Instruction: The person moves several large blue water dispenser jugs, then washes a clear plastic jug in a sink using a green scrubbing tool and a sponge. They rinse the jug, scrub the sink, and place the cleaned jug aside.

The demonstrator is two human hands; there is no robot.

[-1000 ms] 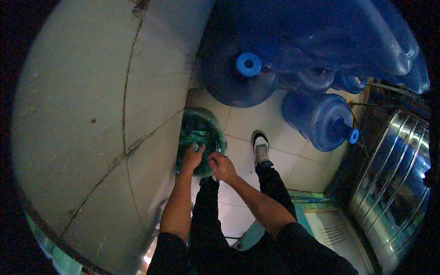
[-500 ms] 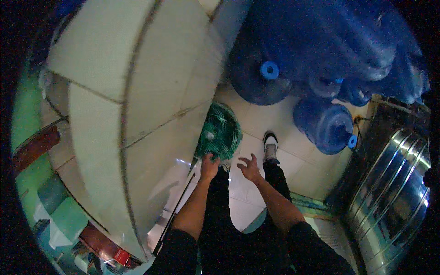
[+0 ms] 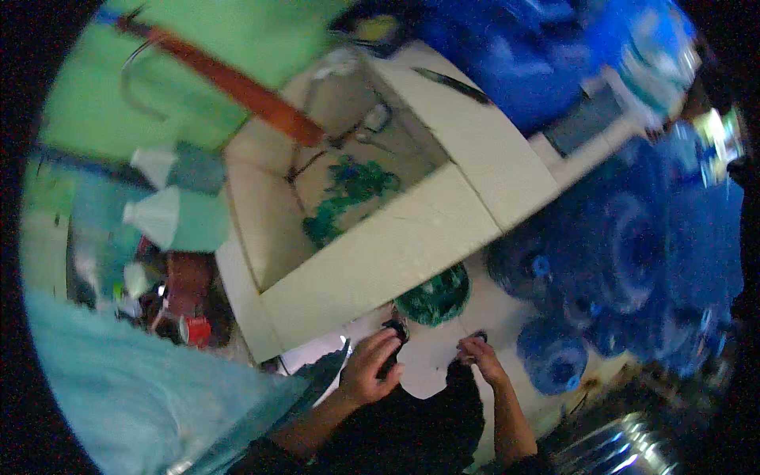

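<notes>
My left hand (image 3: 372,366) hangs in front of my body below the tiled wall of the basin (image 3: 372,252), thumb apart from bent fingers, nothing visible in it. To its right, above my right foot, is my right hand (image 3: 481,356), its fingers loosely bent and apart, with no object showing. Beyond both hands a round green bundle (image 3: 435,297) with pale streaks sits on the floor against the basin, touched by neither hand. Its kind is unclear. Inside the basin lies a clump of dark green pieces (image 3: 352,190), blurred by motion.
Several blue water jugs (image 3: 554,356) stand and lie at the right. A ribbed shiny metal object (image 3: 617,455) is at the lower right. Light-blue cloth (image 3: 134,388) hangs at the lower left. A reddish-brown bar (image 3: 237,87) reaches over the basin from the green wall (image 3: 269,39).
The view has swung up and left, bringing the basin's inside into sight. My left hand has come away from the green bundle. Both hands are now nearer my body.
</notes>
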